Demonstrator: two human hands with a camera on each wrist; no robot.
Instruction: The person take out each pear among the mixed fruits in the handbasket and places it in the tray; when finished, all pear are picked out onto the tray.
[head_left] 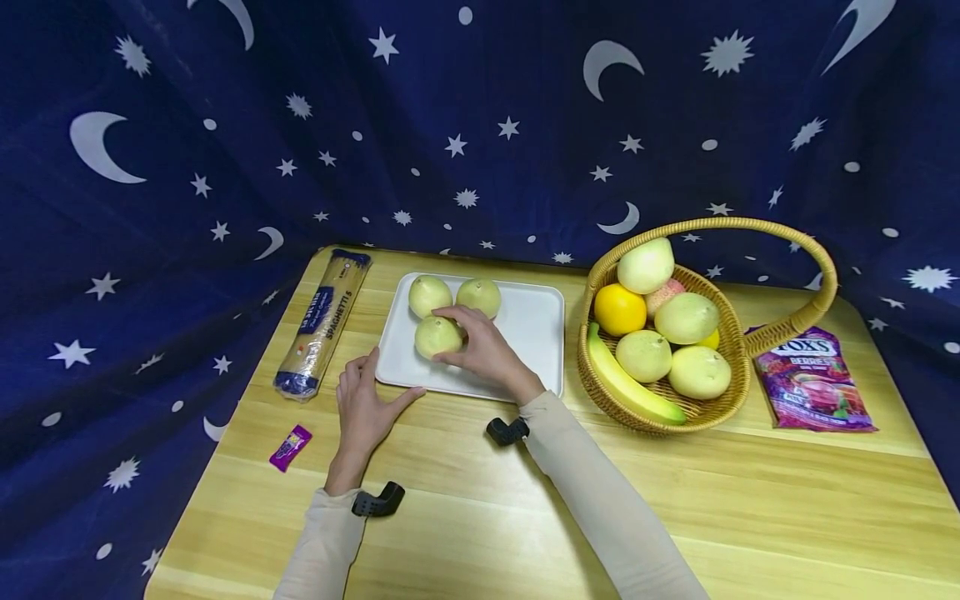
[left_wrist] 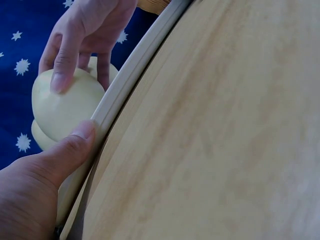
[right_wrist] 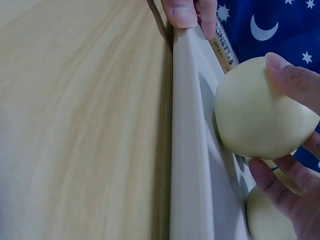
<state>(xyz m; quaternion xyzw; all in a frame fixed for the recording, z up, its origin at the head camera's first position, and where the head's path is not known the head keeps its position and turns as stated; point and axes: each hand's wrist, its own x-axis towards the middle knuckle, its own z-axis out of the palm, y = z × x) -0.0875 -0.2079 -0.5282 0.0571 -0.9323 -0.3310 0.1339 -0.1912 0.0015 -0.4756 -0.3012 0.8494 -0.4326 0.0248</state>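
Observation:
My right hand (head_left: 483,346) grips a pale green round fruit (head_left: 437,338) over the left part of the white tray (head_left: 525,350), thumb on one side and fingers on the other. Behind it on the tray sit two more pale green fruits, one to the left (head_left: 430,293) and one to the right (head_left: 480,293). My left hand (head_left: 367,408) is spread around the tray's near left corner. Its thumb (left_wrist: 82,131) rests at the near rim, while the other fingers lie along the left side.
A wicker basket (head_left: 738,392) with a tall handle stands right of the tray, holding a banana (head_left: 626,387), an orange (head_left: 619,309) and several pale green fruits. A purple FOX'S bag (head_left: 813,383) lies beyond it. Left are a spaghetti pack (head_left: 322,325) and a small purple packet (head_left: 290,447).

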